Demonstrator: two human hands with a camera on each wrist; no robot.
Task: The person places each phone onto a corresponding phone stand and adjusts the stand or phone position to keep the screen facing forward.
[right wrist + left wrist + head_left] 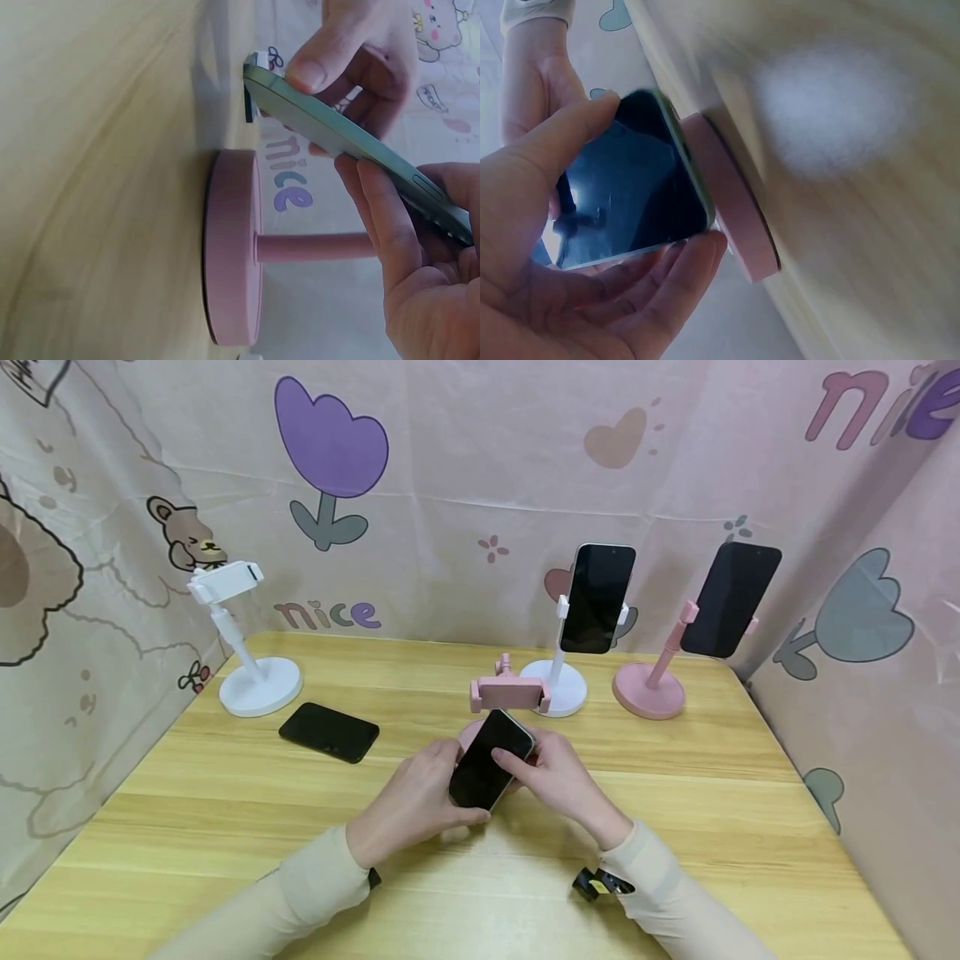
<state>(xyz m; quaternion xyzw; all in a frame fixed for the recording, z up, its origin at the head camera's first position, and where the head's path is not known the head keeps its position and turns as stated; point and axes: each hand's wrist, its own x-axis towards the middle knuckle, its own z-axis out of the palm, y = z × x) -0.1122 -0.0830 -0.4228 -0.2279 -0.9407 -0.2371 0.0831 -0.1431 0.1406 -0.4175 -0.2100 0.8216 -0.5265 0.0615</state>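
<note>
Between both hands is a smartphone (pixel 478 772) with a dark screen, tilted above the table; its green edge (pixel 337 124) shows in the right wrist view. The left hand (pixel 420 789) grips it along the left side and lower end, thumb and fingers at opposite edges. On the other side, the right hand (pixel 558 772) holds the upper part, its thumb over the screen and its fingers under the back. Just behind the phone stands a pink phone stand (pixel 510 695) with nothing in its clamp. Its round base (pixel 236 247) is partly hidden by phone and hands in the head view.
At the left are a white stand (pixel 258 685) with no phone and a black phone (pixel 330 732) lying flat. Back right, a white stand (pixel 566 689) and a pink stand (pixel 648 691) each hold a phone upright. A printed cloth (pixel 450 460) hangs behind the wooden table (pixel 712 843).
</note>
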